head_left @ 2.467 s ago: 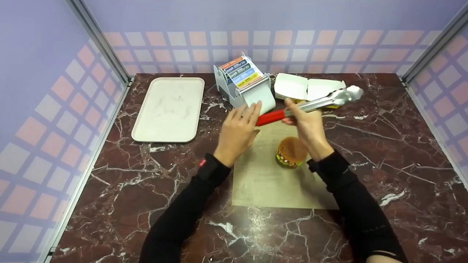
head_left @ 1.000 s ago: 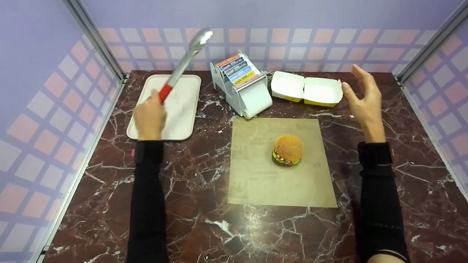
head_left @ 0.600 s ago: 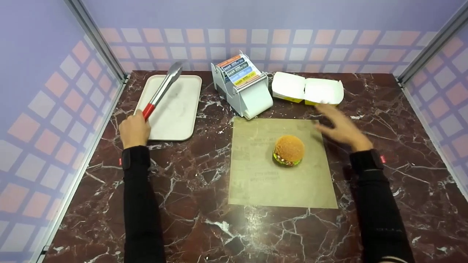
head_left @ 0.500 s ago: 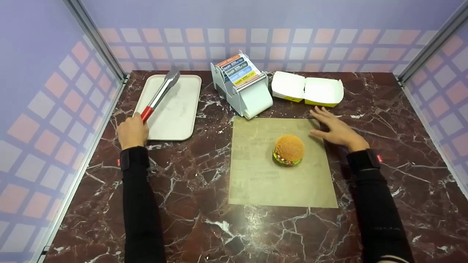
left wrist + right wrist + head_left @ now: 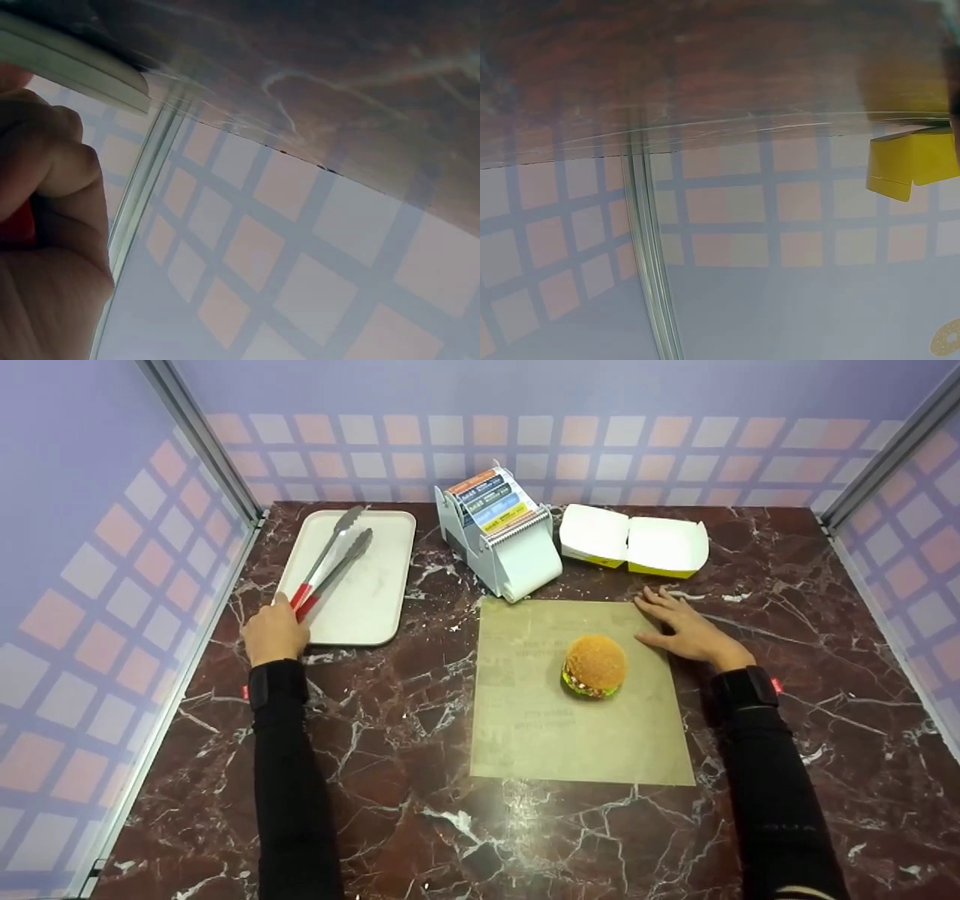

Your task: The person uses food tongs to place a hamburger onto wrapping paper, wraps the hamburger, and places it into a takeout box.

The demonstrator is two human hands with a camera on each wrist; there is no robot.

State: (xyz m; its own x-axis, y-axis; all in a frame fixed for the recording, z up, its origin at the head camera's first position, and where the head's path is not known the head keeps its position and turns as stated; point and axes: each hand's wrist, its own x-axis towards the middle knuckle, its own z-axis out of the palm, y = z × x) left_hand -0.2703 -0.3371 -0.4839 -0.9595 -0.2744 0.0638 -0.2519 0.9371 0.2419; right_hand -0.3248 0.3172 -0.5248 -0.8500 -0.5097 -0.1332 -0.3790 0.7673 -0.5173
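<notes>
Tongs (image 5: 346, 561) have parted over the tray (image 5: 360, 615), left fingers (image 5: 279, 615) gripping them, right fingers (image 5: 670, 611) spread near the burger (image 5: 595, 664).

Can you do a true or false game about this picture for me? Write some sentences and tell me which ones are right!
1. The burger sits on the paper. True.
2. The burger is in the right hand. False: that hand holds nothing and is beside the burger, at the paper's edge.
3. The left hand grips the tongs. True.
4. The tips of the tongs are pressed together. False: they are spread apart.
5. The box is closed. False: it lies open, with its white inside showing.
6. The tongs reach over the tray. True.
</notes>
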